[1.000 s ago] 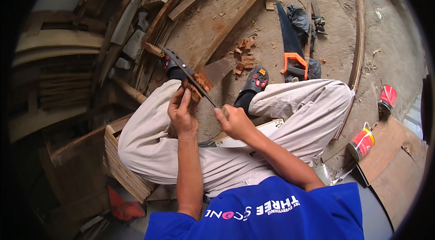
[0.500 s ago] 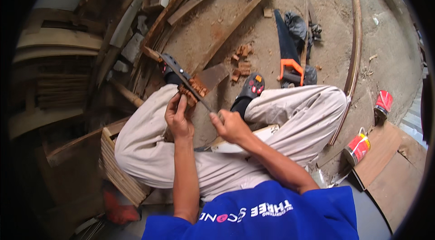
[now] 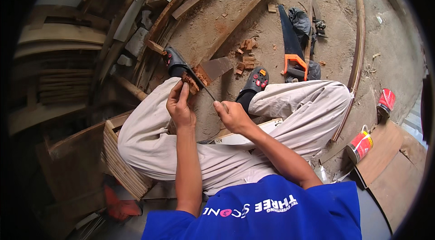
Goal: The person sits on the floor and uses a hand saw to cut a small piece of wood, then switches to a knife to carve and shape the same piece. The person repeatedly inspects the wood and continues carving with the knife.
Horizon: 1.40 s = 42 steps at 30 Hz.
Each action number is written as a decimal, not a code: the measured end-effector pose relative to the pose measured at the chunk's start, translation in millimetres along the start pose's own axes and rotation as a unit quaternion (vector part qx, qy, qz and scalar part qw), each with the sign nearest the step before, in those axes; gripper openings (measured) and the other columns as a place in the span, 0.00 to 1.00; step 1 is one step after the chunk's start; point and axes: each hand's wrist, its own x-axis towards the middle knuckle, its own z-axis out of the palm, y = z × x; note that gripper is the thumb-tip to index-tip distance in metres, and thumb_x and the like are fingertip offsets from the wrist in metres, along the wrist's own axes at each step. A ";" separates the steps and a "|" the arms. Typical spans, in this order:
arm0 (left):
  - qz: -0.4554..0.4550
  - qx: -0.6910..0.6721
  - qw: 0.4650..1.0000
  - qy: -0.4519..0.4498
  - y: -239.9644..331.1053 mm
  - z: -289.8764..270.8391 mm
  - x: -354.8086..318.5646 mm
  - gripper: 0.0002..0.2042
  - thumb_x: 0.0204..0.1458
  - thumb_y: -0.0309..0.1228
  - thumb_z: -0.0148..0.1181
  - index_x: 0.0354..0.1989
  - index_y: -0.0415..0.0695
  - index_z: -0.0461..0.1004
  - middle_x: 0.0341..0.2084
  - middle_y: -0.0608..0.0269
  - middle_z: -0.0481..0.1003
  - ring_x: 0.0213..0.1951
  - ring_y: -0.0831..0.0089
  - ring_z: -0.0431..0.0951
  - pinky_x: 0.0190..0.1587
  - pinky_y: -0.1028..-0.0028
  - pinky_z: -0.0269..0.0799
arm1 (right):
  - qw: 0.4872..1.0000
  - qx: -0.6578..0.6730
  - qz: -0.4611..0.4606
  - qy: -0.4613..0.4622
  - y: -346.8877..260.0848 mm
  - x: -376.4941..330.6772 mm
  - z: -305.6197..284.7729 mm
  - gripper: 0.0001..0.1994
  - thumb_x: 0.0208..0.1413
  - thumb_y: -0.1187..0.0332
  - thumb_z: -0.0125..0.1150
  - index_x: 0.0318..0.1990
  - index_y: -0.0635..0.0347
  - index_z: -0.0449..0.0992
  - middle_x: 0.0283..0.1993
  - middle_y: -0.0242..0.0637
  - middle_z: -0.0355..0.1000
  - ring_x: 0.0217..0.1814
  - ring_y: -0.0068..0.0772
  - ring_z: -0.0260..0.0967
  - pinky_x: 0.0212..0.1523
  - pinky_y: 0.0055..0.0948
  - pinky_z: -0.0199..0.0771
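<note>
My left hand (image 3: 182,108) pinches the near edge of a reddish-brown piece of wood (image 3: 202,76) with a rough, notched surface. My right hand (image 3: 233,116) is closed around the near end of a long, narrow dark file (image 3: 195,77). The file slants away to the left across the notched wood, its far part overlapping my left shoe (image 3: 174,60). A flat brown part (image 3: 218,67) extends to the right of the wood; whether the two are joined I cannot tell. My fingertips partly cover the near side of the wood.
Wood offcuts (image 3: 248,61) lie beyond my right shoe (image 3: 256,79). A handsaw (image 3: 295,61) with an orange handle rests farther right. A wooden frame (image 3: 240,20) lies ahead, stacked boards (image 3: 59,40) stand left, and red cans (image 3: 360,146) stand right. A white-faced board (image 3: 253,133) is under my forearm.
The view has shifted slightly. Both hands are a little farther forward, with the file still lying across the wood and both grips unchanged.
</note>
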 end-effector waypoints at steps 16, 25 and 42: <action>0.016 -0.021 0.999 -0.039 2.9 6.1 -2.2 0.08 0.57 0.24 0.64 0.45 0.39 0.79 0.35 0.67 0.79 0.34 0.82 0.79 0.35 0.74 0.84 | 0.966 0.189 -0.163 0.066 -54.6 -42.4 -17.4 0.30 0.68 0.41 0.43 0.35 0.65 0.69 0.19 0.30 0.64 0.17 0.18 0.60 0.17 0.21 0.59; 0.027 -0.030 0.997 -0.068 -5.3 2.8 -0.9 0.09 0.57 0.23 0.64 0.46 0.39 0.79 0.35 0.67 0.79 0.34 0.82 0.79 0.37 0.76 0.82 | 0.976 0.113 -0.170 0.076 -54.2 -32.5 -12.3 0.23 0.65 0.51 0.55 0.32 0.67 0.70 0.16 0.45 0.67 0.19 0.47 0.72 0.23 0.38 0.68; 0.011 -0.047 0.995 -0.085 -5.4 9.9 -8.6 0.10 0.57 0.23 0.64 0.47 0.37 0.78 0.38 0.63 0.80 0.38 0.77 0.81 0.40 0.75 0.82 | 0.966 0.085 -0.229 0.080 -52.8 -28.9 -19.4 0.25 0.65 0.49 0.53 0.29 0.66 0.72 0.17 0.47 0.65 0.19 0.46 0.70 0.24 0.39 0.68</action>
